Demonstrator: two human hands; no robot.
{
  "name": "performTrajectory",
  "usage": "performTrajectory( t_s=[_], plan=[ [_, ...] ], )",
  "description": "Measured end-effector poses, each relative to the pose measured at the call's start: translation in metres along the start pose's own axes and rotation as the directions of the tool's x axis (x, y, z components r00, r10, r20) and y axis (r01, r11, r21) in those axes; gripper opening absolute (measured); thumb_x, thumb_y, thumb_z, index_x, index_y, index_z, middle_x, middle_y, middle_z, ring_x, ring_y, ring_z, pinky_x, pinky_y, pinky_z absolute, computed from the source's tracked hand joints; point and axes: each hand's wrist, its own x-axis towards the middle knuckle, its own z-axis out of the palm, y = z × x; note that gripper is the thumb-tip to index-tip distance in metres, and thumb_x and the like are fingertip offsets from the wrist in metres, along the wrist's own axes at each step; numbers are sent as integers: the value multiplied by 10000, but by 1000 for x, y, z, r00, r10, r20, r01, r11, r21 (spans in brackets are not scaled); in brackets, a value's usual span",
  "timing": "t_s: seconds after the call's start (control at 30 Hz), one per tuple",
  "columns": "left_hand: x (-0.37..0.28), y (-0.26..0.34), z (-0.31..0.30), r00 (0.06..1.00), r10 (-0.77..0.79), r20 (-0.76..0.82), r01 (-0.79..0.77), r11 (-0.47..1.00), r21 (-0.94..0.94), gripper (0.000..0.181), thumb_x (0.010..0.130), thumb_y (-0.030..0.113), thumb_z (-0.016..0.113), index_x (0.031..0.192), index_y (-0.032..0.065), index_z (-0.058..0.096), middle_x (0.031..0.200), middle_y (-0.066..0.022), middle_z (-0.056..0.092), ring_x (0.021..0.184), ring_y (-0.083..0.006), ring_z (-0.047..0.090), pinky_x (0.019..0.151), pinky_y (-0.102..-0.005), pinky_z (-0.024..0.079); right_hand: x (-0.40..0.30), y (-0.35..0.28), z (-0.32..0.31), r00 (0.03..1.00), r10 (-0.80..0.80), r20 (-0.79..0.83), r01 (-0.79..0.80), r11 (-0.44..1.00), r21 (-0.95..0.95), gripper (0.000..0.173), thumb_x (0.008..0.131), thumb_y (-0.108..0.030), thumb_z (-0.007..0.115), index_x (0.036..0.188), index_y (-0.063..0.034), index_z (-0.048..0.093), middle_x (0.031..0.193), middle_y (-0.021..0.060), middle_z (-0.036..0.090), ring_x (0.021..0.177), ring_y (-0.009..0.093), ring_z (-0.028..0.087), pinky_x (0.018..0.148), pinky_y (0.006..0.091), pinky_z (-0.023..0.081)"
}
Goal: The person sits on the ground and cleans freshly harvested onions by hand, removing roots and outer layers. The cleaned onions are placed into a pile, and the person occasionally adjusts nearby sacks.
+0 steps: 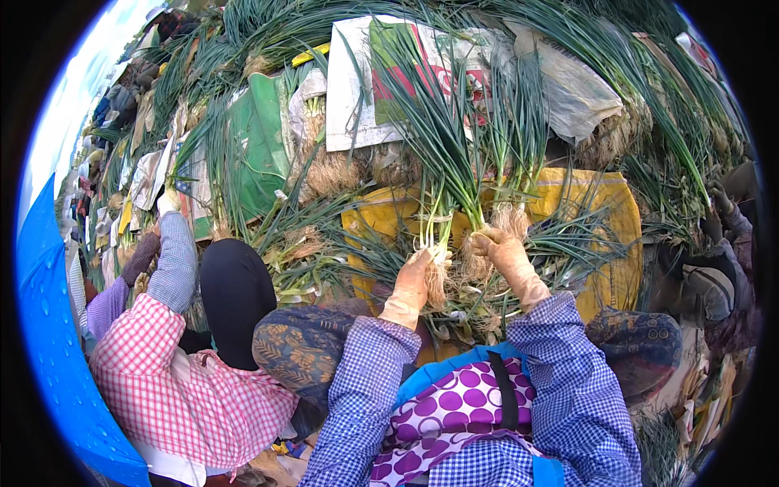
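Observation:
My left hand (pixel 409 289), in a beige glove, grips a small bunch of green onions (pixel 433 234) near its white bases, with pale roots hanging below the fingers. With its thumb and fingers, my gloved right hand (pixel 508 260) pinches the base of another green onion (pixel 467 193), whose long leaves lean up and to the left. Just behind the right hand, a bunch of green onions (pixel 517 155) lies with its roots towards me. Loose leaves and root trimmings (pixel 468 310) litter a yellow woven sack (pixel 611 228) beneath both hands.
Beyond lie a white printed sack (pixel 350 79), a green sack (pixel 258 146) and heaped green onions (pixel 274 30). At left sits a co-worker in a checked shirt (pixel 182 389), beside a wet blue umbrella (pixel 67 365). Another person's gloved hand (pixel 720 198) shows at far right.

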Motion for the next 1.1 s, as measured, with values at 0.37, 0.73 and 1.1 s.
performTrajectory(
  t_s=[0.37,0.73,1.1],
  plan=[
    [-38,-12,8,998,-65,13,62,985,159,290,923,227,571,1115,10,567,915,-63,642,814,-148,602,736,-286,484,-15,23,45,997,71,11,-71,971,230,219,860,-175,635,993,-1,626,759,34,659,638,130,602,584,239,473],
    [-61,-27,29,952,307,-12,-5,56,998,242,872,209,587,1073,84,637,1010,-130,648,943,-331,611,793,-367,498,-42,23,58,999,36,19,-40,962,270,389,847,-228,670,1149,-12,555,936,65,654,770,133,598,661,283,468],
    [-40,-44,14,979,-194,-57,199,974,104,295,938,261,541,1065,1,599,951,-81,646,810,-157,620,669,-284,502,-44,40,33,976,148,159,-216,749,627,182,900,-116,548,1038,-5,591,878,78,643,720,196,597,656,316,489]
  ],
)
